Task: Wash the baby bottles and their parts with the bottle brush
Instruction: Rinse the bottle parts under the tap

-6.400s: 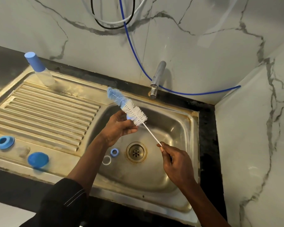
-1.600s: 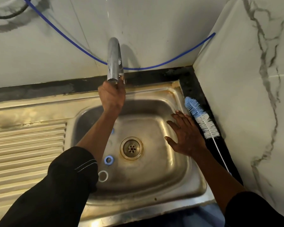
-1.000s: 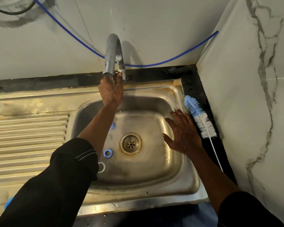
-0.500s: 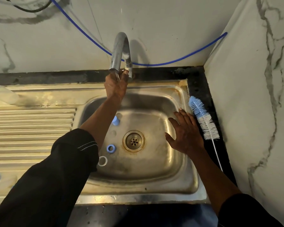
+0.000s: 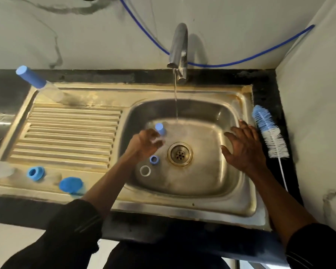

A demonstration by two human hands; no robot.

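**Both hands in the sink, tap running**

My left hand is down in the sink, left of the drain. Its fingers and thumb are curled round the clear body of a small bottle whose blue cap points to the far side. My right hand holds nothing: it lies flat, fingers spread, against the right wall of the basin.

The tap stands at the far rim, and a thin stream falls into the basin just right of the bottle. A blue ring and a white ring lie on the basin floor, near my left wrist.

The brush lies on the black counter just right of my right hand, apart from it, with its bristles far and its wire handle near.

On the drainboard to the left, a tall bottle stands at the far corner. A blue collar and a blue lid sit along the near edge.
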